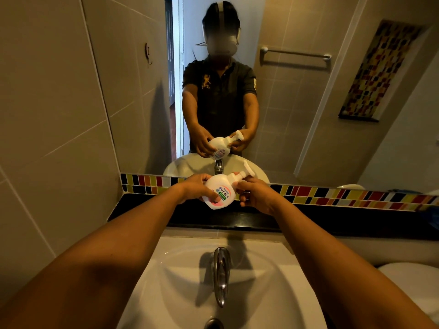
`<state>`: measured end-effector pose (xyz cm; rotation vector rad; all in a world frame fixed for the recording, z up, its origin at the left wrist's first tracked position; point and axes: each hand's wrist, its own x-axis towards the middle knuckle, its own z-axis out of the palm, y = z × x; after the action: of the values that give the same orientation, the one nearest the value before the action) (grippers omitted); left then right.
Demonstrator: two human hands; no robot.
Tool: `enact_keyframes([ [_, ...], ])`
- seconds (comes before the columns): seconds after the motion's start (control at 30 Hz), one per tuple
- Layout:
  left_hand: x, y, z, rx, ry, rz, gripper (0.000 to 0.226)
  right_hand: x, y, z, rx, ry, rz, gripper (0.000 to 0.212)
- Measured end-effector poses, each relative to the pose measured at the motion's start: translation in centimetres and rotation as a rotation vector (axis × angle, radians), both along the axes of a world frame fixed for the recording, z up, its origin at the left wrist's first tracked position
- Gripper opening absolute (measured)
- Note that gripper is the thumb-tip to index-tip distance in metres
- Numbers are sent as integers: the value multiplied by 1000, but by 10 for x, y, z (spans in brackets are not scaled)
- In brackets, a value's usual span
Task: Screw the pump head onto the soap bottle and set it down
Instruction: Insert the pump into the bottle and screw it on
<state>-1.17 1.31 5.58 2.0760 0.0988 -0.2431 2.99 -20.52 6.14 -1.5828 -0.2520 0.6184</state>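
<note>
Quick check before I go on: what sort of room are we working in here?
Most likely a home or hotel bathroom: a white sink with a chrome faucet, a wall mirror above the black counter, and a towel bar reflected in it.

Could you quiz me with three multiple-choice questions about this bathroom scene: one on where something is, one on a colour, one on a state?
1. Where is the bottle?
A. in the sink
B. held above the counter
C. on the floor

2. What colour is the pump head?
A. white
B. blue
C. black

3. How is the bottle?
A. standing upright
B. tilted, held in both hands
C. lying flat

Answers:
1 B, the left hand and right hand hold it above the black counter.
2 A, it matches the white bottle.
3 B, the pump points up and right.
</note>
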Motion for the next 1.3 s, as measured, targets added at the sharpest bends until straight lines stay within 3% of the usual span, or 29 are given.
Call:
enact_keyframes([
  [0.27,1,-2,0,12,9,-5,56,2,7,-3,-47,-40,-41,51],
  [0.47,-1,3,2,15,9,11,58,2,0,0,-12,8,18,30],
  [0.73,-4,-10,2,9,-57,27,58,-2,7,-2,-53,-150,-134,28],
  [0.9,-12,-3,19,-268,174,-76,49,-1,6,9,-64,-188,-122,42],
  [1.07,-15,-1,32,-525,276,-76,39,1,10,23,-31,-239,-169,34],
  [1.23,-16,-11,35,-254,105,-57,26,1,16,21,-66,-314,-223,28],
  [1.3,-17,-16,33,-146,5,-52,31,2,19,18,-59,-322,-262,22],
])
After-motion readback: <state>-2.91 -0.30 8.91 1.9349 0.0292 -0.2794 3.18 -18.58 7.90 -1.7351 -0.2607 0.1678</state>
